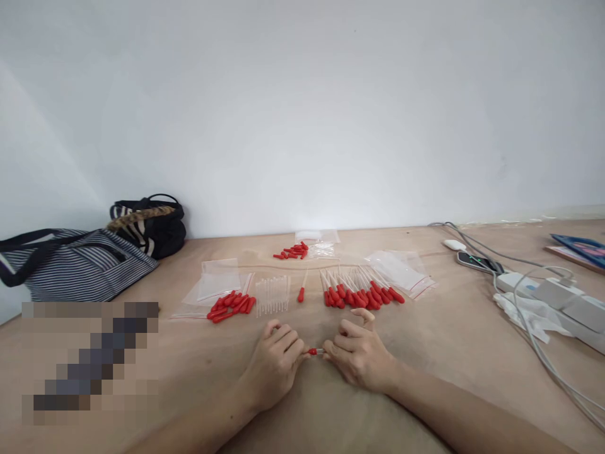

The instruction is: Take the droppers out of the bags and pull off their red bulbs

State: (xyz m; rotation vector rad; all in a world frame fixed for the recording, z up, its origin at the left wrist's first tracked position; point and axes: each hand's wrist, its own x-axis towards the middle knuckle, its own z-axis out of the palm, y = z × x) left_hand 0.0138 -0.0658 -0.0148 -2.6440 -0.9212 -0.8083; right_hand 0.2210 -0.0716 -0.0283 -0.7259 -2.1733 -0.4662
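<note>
Close in front of me, my left hand (280, 356) pinches a red rubber dropper bulb (312, 351). My right hand (357, 353) grips the clear dropper tube (320, 351), whose end meets the bulb's mouth; how deep it sits cannot be made out. Beyond my right hand lie several droppers with bulbs fitted (362, 293). One dropper (301, 293) rests apart from them. Loose red bulbs (231, 306) are heaped beyond my left hand, beside a row of clear tubes (273, 295).
Farther back are more red bulbs (293, 252) and clear tubes (324, 250). Plastic zip bags (217, 280) lie left, others (401, 271) right. A striped bag (89, 265) and a black bag (165, 230) stand left. On the right are a power strip (558, 302) and cables (529, 331).
</note>
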